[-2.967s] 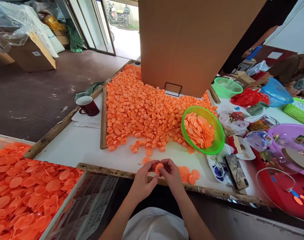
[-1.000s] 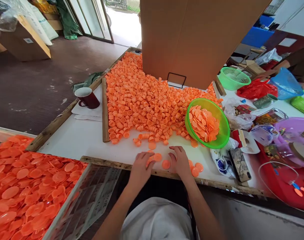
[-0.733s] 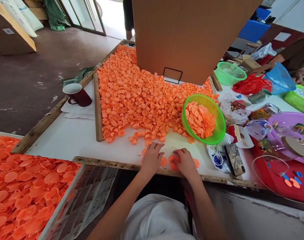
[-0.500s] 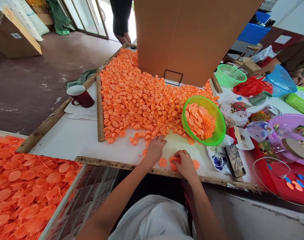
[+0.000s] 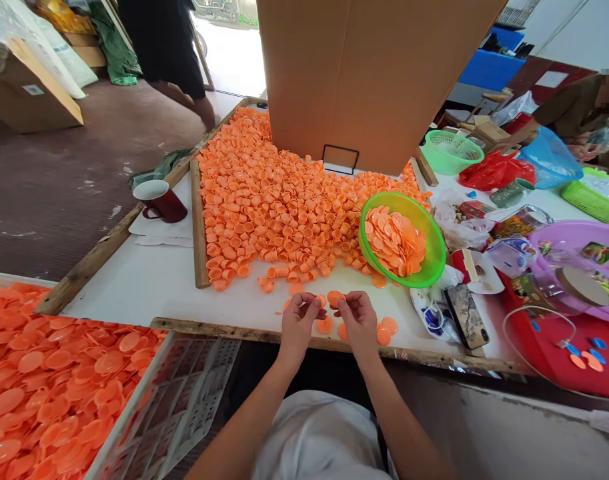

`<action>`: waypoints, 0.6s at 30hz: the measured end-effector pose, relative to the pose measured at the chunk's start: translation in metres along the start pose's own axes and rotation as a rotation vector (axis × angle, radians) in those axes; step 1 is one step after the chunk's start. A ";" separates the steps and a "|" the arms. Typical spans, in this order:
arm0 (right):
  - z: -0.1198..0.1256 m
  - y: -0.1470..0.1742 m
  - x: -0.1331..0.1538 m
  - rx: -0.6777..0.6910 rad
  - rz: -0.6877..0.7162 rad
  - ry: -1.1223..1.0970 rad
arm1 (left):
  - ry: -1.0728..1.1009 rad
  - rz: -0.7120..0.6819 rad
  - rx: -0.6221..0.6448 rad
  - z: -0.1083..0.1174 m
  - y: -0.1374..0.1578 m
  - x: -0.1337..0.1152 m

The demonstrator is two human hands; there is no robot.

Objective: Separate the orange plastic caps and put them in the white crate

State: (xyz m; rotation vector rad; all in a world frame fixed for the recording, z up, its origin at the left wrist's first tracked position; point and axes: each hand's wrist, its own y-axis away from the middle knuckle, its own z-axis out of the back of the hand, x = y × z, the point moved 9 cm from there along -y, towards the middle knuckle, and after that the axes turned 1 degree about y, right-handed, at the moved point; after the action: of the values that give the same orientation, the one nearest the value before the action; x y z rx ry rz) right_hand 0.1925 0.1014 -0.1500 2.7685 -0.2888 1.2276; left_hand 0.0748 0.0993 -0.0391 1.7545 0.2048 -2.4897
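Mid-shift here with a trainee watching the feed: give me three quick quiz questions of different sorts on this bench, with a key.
1. True or false: the green bowl holds flat orange discs.
2. What drinking vessel sits left of the pile of orange caps?
3. Which hand pinches a small orange piece at its fingertips: A the left hand, B the right hand?

Key: 1 true. 2 the dark red mug, standing on white paper. 3 B; what the left fingertips hold, if anything, is unclear.
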 end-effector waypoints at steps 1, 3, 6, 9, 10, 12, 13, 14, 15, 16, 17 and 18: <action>-0.009 0.003 0.004 0.015 0.011 -0.025 | 0.055 0.018 -0.023 0.000 0.005 0.002; -0.024 0.010 0.013 0.059 0.032 -0.049 | 0.166 0.025 -0.076 0.001 0.012 0.007; -0.036 0.018 0.020 0.100 0.033 -0.062 | 0.266 -0.005 -0.154 0.005 0.017 0.012; -0.038 0.022 0.020 0.093 0.022 -0.079 | 0.268 -0.049 -0.184 0.007 0.018 0.015; -0.038 0.023 0.020 0.093 0.024 -0.083 | 0.261 -0.064 -0.186 0.008 0.018 0.015; -0.039 0.025 0.020 0.099 0.034 -0.079 | 0.222 -0.103 -0.191 0.011 0.018 0.015; -0.039 0.026 0.021 0.101 0.038 -0.072 | 0.186 -0.126 -0.191 0.012 0.018 0.015; -0.039 0.027 0.022 0.100 0.040 -0.069 | 0.141 -0.149 -0.187 0.013 0.018 0.014; -0.039 0.027 0.022 0.095 0.038 -0.072 | 0.092 -0.170 -0.183 0.014 0.018 0.012; -0.038 0.027 0.022 0.088 0.034 -0.081 | 0.044 -0.189 -0.176 0.015 0.019 0.011; -0.036 0.026 0.023 0.079 0.028 -0.093 | -0.002 -0.205 -0.168 0.015 0.019 0.009; -0.035 0.025 0.023 0.073 0.021 -0.104 | -0.048 -0.218 -0.161 0.015 0.020 0.007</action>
State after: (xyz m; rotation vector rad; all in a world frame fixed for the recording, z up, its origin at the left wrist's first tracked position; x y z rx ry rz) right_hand 0.1767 0.0794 -0.1095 2.9048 -0.2877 1.1223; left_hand 0.0615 0.0774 -0.0419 1.6877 0.6049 -2.5717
